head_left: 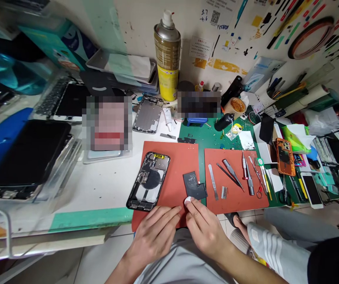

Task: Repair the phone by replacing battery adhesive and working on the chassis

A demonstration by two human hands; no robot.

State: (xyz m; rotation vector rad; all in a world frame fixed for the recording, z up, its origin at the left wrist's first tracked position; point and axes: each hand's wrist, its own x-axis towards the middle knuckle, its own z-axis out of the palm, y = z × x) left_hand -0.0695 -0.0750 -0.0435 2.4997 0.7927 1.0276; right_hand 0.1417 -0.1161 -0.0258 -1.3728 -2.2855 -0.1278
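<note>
Right hand (203, 228): fingers pinched on a small white disc (188, 200). Left hand (159, 228): fingers straight, pressed together; can't tell if anything's under them.

Landmark: opened phone frame (149, 182). My left hand is at its near end, contact unclear. Dark battery pack (193, 184) lies right of it on the same mat (184, 156), disc right by the pack's near edge. Metal spatula (213, 181) is further right of the frame, on the second mat (259, 199).

Risks: slack pinch drops the disc. Frame straddles the mat's left edge, so a knuckle bump could skid it. Pressing or scraping the pack could bend or pierce it. Grit on the white surface (98, 185) could get into the frame.

Materials: frame rounded, black-rimmed, pale panels round a dark circle. Pack flat, stepped. Mats matte, rubbery-looking.
</note>
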